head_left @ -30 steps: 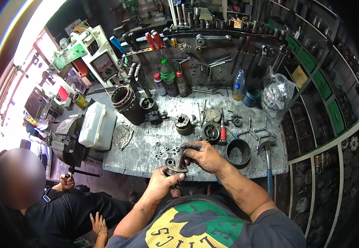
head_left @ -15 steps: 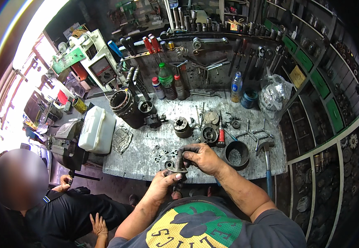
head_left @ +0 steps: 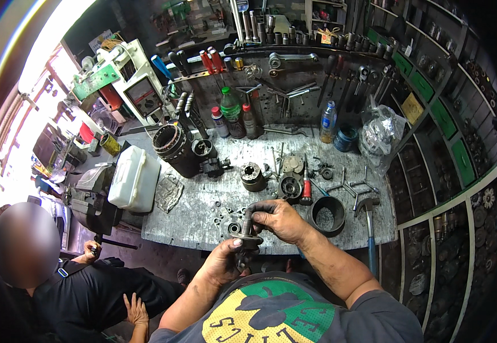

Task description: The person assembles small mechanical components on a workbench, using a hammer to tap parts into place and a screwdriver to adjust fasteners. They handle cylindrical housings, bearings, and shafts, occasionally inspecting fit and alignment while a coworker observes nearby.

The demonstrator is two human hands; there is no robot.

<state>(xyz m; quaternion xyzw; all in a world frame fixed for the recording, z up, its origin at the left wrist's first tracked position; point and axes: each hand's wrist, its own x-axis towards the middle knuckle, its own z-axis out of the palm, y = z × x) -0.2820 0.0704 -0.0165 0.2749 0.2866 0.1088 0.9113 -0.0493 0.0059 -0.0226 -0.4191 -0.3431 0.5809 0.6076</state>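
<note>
Shaft (head_left: 247,226) stands upright between both hands: left hand (head_left: 224,264) clasps its flanged base from below, right hand (head_left: 280,219) pinches its top.

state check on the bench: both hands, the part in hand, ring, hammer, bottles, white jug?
left hand: gripping metal shaft part from below
right hand: closed on its top
black ring: flat, open side up
hammer: lying down
green bottle: upright, capped
white jug: on its side

white plastic jug (head_left: 134,178), green bottle (head_left: 231,110), black ring (head_left: 328,215), hammer (head_left: 368,220) on workbench (head_left: 191,214).
</note>
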